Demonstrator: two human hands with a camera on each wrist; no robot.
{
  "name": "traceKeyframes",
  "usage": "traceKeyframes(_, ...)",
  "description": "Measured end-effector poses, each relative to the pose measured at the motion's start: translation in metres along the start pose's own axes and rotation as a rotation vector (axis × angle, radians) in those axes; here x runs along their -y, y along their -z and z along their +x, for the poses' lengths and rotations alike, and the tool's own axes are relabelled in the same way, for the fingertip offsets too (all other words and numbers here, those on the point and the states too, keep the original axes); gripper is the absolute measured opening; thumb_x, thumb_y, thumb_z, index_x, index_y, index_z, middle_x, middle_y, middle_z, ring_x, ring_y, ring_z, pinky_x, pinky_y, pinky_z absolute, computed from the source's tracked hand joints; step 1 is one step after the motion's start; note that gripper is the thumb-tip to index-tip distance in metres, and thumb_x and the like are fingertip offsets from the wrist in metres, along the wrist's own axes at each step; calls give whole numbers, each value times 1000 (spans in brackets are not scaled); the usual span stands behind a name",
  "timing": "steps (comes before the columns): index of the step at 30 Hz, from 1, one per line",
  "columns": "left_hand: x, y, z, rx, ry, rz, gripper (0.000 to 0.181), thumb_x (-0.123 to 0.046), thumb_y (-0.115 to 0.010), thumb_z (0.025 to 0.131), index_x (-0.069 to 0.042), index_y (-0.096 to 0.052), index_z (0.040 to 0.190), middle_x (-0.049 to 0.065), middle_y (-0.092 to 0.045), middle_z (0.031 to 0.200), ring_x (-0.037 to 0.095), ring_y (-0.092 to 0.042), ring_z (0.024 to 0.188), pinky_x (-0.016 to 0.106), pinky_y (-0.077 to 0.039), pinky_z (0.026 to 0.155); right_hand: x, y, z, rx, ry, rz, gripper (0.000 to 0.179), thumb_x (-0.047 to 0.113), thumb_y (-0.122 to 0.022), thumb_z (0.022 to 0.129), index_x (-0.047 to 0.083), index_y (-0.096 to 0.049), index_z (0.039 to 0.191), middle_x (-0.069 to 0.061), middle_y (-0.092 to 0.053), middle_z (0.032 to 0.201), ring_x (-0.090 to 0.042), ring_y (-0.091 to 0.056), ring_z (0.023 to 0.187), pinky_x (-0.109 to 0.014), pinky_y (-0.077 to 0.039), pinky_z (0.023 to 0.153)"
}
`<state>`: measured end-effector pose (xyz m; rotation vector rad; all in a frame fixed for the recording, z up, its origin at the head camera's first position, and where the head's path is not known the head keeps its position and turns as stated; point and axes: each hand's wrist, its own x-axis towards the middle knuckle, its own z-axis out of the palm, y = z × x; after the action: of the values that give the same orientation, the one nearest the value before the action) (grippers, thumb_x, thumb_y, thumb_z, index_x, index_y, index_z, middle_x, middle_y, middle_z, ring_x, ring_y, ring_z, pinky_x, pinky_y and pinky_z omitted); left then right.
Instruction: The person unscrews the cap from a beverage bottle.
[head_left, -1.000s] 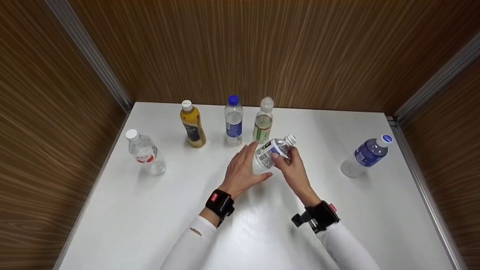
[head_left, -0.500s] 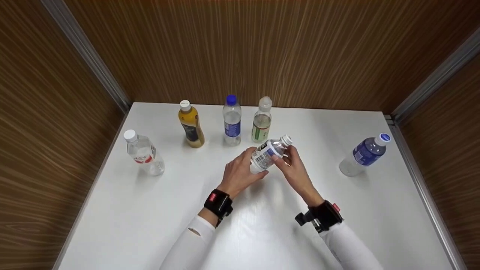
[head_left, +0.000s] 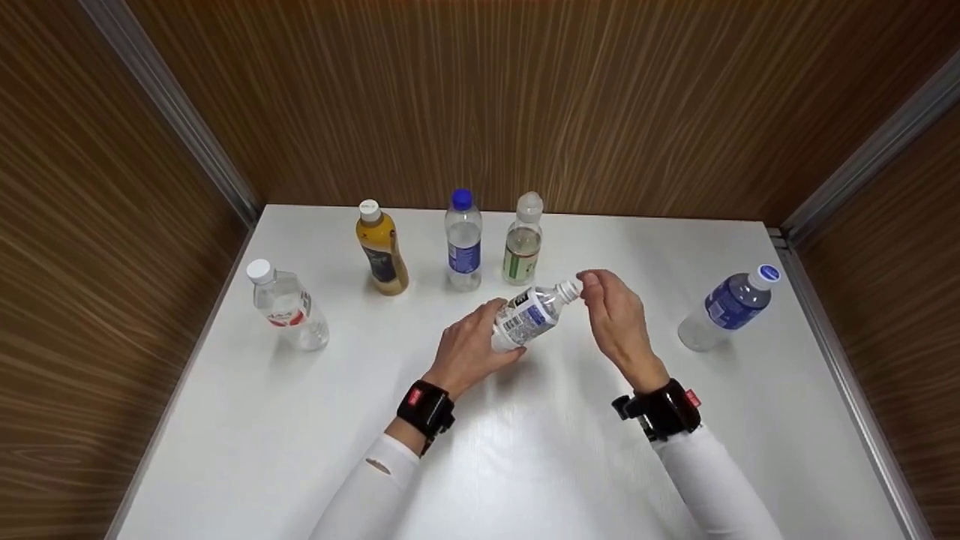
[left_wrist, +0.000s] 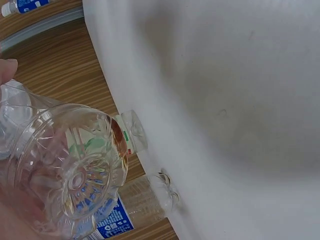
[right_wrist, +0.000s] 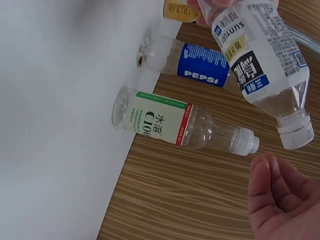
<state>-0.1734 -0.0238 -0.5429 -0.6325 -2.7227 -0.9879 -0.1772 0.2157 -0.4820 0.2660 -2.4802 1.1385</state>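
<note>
Six bottles: five standing on the white table [head_left: 525,465], one lifted above it at the middle.
Held bottle: small clear plastic bottle with a white, black and blue label [head_left: 529,318], tilted, neck up and to the right, base low toward the left; cap apparently off in the right wrist view, neck threads bare.
Left hand [head_left: 469,351]: curled round the lower half of the held bottle, gripping it firmly; probably steadying the body so the neck stays free.
Right hand [head_left: 616,319]: just beside the neck, fingers loosely bent; whether something small is pinched in them, cannot tell.
Contents of held bottle: looks empty; clear ribbed base seen through in the left wrist view.
Back row: yellow bottle with a white cap [head_left: 382,248], clear bottle with a blue cap and blue label [head_left: 464,241], clear bottle with a green and white label [head_left: 522,241], upright, side by side near the wooden wall [head_left: 480,97]; levels hard to judge.
Far left: clear bottle with a red and white label [head_left: 286,305], capped, well apart from the hands.
Far right: clear bottle with a dark blue label and white cap [head_left: 726,307], capped, near the table's right edge.
</note>
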Motion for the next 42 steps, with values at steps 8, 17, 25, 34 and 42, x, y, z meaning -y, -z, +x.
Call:
traceKeyframes(8,0,0,0,21,-3,14,81,-47,-88,78,-11,-54,142,7,-71,113,22,-69,91,42,-57,73,2,-3,2,-13,26,-97,35,29,-51,108,1,-69,97,-3,-56,68,-18,-48,58,-35,-37,55)
traceKeyframes(17,1,0,-1,35,-20,28,80,-43,-88,79,-10,-52,142,7,-69,112,23,-69,90,39,-58,73,8,-6,1,28,-35,-77,32,35,-63,104,5,-67,92,1,-53,66,-16,-46,58,-32,-35,54)
traceKeyframes(25,4,3,-2,94,10,-15,77,-36,-87,79,-8,-50,141,8,-68,114,24,-68,93,40,-57,78,9,-6,0,111,-6,-20,23,26,-64,104,5,-63,95,3,-51,69,-14,-44,60,-28,-33,54)
traceKeyframes(34,2,11,1,229,59,-132,78,-34,-89,80,-11,-48,143,6,-69,114,21,-67,94,40,-56,78,6,-3,-2,171,106,35,15,17,-61,106,3,-60,101,1,-57,74,-13,-48,62,-27,-38,55)
traceKeyframes(42,4,13,1,291,77,-172,77,-33,-88,81,-12,-47,143,8,-69,117,21,-66,94,40,-55,79,3,1,-2,247,191,73,13,14,-60,106,1,-59,108,-2,-62,86,-12,-53,70,-28,-45,60)
